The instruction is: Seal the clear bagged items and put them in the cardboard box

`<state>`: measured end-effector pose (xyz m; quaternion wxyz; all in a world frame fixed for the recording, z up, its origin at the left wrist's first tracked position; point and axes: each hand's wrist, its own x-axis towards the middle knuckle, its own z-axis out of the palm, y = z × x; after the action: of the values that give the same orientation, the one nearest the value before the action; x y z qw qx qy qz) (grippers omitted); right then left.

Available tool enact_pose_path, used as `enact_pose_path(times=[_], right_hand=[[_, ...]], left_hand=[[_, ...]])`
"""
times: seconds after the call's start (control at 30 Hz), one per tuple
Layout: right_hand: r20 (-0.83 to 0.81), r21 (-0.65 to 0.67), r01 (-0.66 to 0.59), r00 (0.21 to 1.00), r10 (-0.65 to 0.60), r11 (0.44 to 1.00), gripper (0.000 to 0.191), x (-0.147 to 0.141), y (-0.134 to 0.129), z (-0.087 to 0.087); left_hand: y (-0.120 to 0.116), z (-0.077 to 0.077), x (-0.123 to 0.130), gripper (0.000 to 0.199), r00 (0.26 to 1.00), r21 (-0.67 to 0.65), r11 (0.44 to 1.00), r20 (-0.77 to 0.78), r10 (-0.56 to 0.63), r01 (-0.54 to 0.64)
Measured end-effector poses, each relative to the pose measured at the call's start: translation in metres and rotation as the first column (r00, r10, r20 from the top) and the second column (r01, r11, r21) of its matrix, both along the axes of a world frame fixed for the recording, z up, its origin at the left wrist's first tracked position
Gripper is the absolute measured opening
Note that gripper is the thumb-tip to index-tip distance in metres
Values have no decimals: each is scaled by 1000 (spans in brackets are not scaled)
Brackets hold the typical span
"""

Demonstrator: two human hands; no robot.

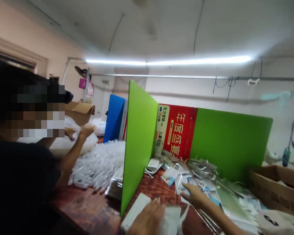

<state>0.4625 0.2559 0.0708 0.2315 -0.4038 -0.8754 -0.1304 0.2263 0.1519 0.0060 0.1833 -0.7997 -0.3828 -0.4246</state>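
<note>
The upright divider point(138, 143) stands just beside the left hand point(149, 215) and bars a low sideways path to the white heap point(100, 164) beyond it. Right of the divider, a strip of bare tabletop point(152, 186) leaves a lane running back until packets point(181, 181) close it off. More packets crowd about the right hand point(193, 195), with open air above them. At the back, the red panel point(183, 130) and green panel point(230, 143) form a wall; the box point(279, 192) bounds the right side.
</note>
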Motion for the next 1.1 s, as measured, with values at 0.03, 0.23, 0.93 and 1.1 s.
enact_pose_path(times=[0.03,0.23,0.93,1.1], right_hand=[[5,-31,-5,1000,5,1000,16,-2,0,-11],[-92,-318,-151,988,128,936,26,2,-39,-50],[-130,212,-501,836,533,839,43,-13,-98,-54],[-78,232,-464,867,492,855,39,-12,-107,-43]], left_hand=[[-2,1,2,65,999,-23,999,-25,-24,23],[-15,10,19,73,999,-273,961,22,44,-36],[-35,27,26,38,979,12,999,-200,38,-37],[-40,18,35,35,987,-25,998,-148,-56,53]])
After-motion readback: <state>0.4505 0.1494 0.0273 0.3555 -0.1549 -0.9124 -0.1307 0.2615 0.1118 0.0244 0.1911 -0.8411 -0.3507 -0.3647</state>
